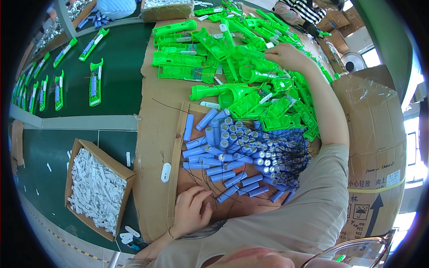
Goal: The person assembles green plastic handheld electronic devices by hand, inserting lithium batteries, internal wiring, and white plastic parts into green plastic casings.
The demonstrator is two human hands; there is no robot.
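Reaching far over the table, my right hand has its fingers closed at the edge of a green plastic housing, which is smeared by motion. Around it lies a heap of similar green housings, some with small circuit boards and thin wires. Close to my body, my left hand rests beside the wooden strip, its fingers loosely bent and apart, holding nothing. Just beyond that hand lie many blue cylindrical batteries with black wires, some on their sides and others standing on end.
A cardboard box of small white plastic pieces stands at the left. Green housings fitted with batteries are lined up on the green surface. A tall carton rises at the right. Another person sits at the far side.
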